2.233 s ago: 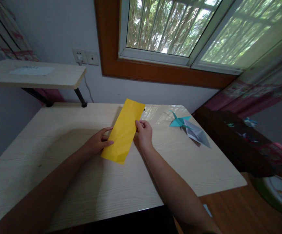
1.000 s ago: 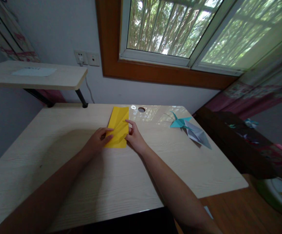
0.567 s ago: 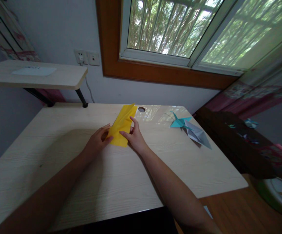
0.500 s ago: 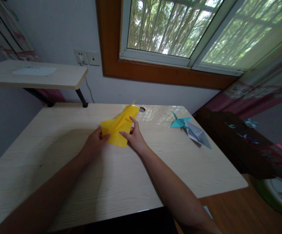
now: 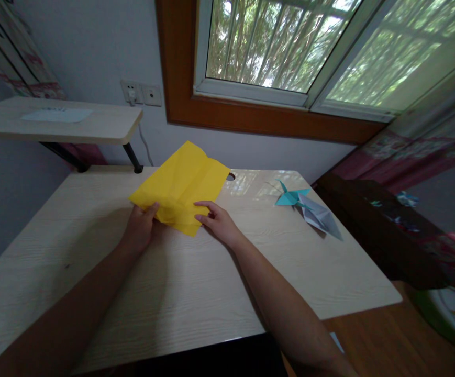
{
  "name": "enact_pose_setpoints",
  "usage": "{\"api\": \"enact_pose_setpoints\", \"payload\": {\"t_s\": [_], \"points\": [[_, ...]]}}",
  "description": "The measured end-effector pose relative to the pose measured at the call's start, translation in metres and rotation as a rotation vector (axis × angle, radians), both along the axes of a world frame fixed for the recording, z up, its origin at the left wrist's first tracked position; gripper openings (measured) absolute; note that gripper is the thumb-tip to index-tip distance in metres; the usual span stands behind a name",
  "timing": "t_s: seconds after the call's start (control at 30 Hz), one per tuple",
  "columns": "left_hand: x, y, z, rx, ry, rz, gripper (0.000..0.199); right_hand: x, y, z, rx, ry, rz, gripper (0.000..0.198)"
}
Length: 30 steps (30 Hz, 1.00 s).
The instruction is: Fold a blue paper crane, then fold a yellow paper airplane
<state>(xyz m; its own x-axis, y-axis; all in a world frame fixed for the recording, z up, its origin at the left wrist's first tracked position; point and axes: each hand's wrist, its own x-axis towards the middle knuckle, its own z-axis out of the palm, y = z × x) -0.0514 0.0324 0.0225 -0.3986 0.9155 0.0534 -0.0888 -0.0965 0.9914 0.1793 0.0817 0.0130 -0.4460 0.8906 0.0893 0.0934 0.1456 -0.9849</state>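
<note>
A creased sheet of yellow paper (image 5: 184,183) is spread between my two hands above the desk, its far corner raised toward the wall. My left hand (image 5: 140,225) pinches its near left edge, thumb on top and the other fingers hidden underneath. At the lower right edge, my right hand (image 5: 217,224) grips the sheet between thumb and fingers. Several fold lines run across the paper.
A teal folded paper bird (image 5: 289,197) and a grey-white folded paper piece (image 5: 319,215) lie on the desk (image 5: 196,293) at the right. A raised shelf (image 5: 109,125) carrying a white sheet (image 5: 58,114) stands at the back left, below wall sockets (image 5: 141,94).
The yellow paper has opened from a narrower folded shape into a wide sheet. My left hand has moved left with its edge; my right hand has shifted slightly down.
</note>
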Motion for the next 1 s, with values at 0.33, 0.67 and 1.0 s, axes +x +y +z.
{"api": "enact_pose_setpoints", "payload": {"t_s": [0.33, 0.67, 1.0], "points": [[-0.013, 0.000, -0.002, -0.022, 0.175, 0.171, 0.044, 0.020, 0.011, 0.001, -0.196, 0.055, 0.076, 0.039], [-0.017, -0.009, 0.011, 0.321, 0.991, -0.103, 0.029, 0.047, 0.017, 0.016, -0.194, -0.095, 0.213, 0.025], [0.005, -0.016, -0.002, 0.270, 1.008, -0.696, 0.036, 0.063, 0.014, 0.025, -0.249, -0.134, 0.444, 0.055]]}}
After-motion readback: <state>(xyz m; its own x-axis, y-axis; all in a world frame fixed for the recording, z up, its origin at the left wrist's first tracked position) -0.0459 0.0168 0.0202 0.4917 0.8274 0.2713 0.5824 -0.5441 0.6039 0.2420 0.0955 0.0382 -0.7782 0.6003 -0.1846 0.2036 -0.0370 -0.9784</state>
